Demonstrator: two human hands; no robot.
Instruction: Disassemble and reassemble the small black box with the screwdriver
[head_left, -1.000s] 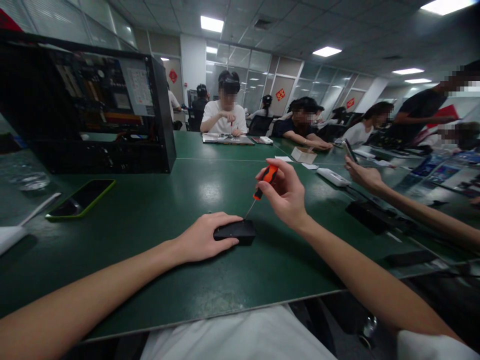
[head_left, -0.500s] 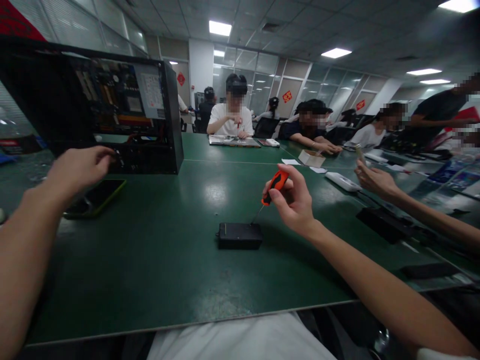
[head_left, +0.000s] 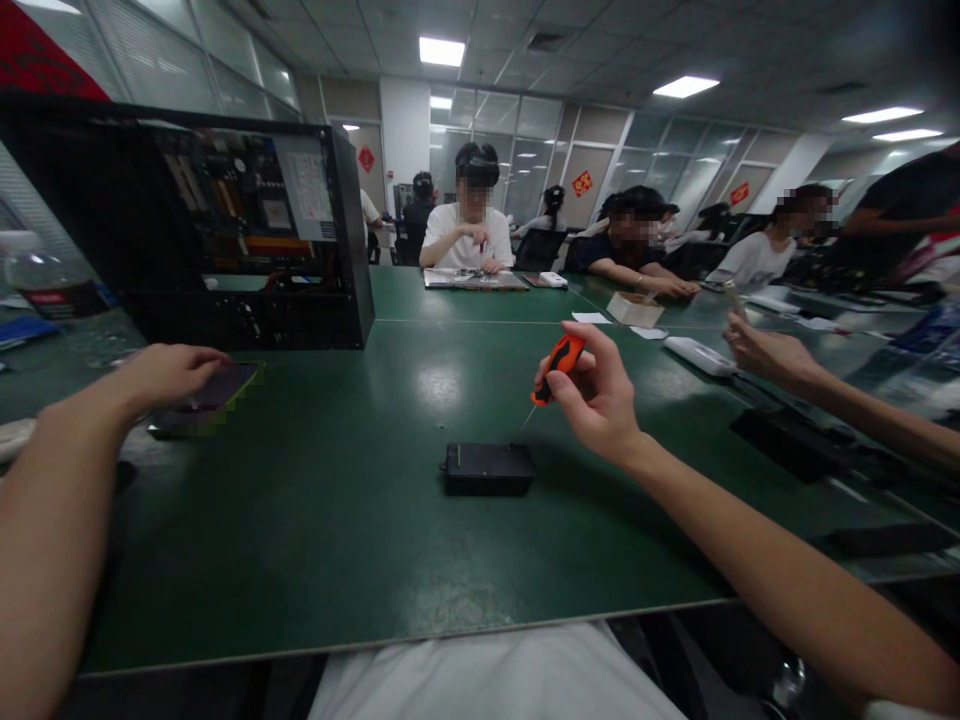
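My right hand (head_left: 600, 385) is closed around the orange and black handle of a screwdriver (head_left: 559, 368). The thin shaft slants down to the left, with its tip by the far right edge of a small black box (head_left: 489, 470); whether it touches is too fine to tell. That box lies on the green table, a small tab at its left end. On the left, my left hand (head_left: 169, 378) is over the near-left part of a phone (head_left: 225, 392) in a yellow-green case, palm down with fingers stretched out. It holds nothing I can see; whether it touches the phone is unclear.
An open black computer case (head_left: 349, 240) stands behind my left hand, with a plastic bottle (head_left: 52, 285) beside it. To the right lie a white power strip (head_left: 699, 356), a black adapter-like block (head_left: 787, 445) and a small open carton (head_left: 636, 308). A co-worker's hand (head_left: 772, 350) reaches in.
My left hand has moved down from in front of the computer case to over the phone, its fingers straightening. The screwdriver stays in my right hand near the box. The view has shifted slightly.
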